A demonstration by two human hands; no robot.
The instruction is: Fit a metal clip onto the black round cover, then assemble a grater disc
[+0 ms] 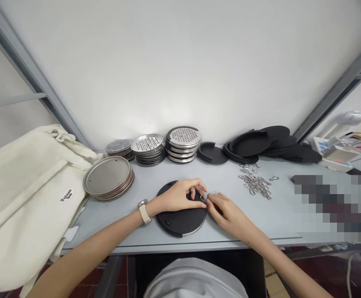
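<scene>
A black round holder (180, 221) lies flat near the front edge of the table, with a silver rim showing at its lower right. My left hand (180, 194) rests across it, fingers curled at its right side and thumb stretched along the surface. Between the left thumb and fingertips sits a small metal snap clip (203, 199). My right hand (225, 210) is closed in a pinch on that clip, at the holder's right edge. The left palm hides part of the holder, and fingertips cover part of the clip.
Stacked metal plates (107, 176), perforated grater discs (148, 142) and discs with black rims (185, 136) stand left and centre. Black holders (250, 142) pile up behind right, beside loose metal clips (255, 186). A cream bag (28, 198) leans at left.
</scene>
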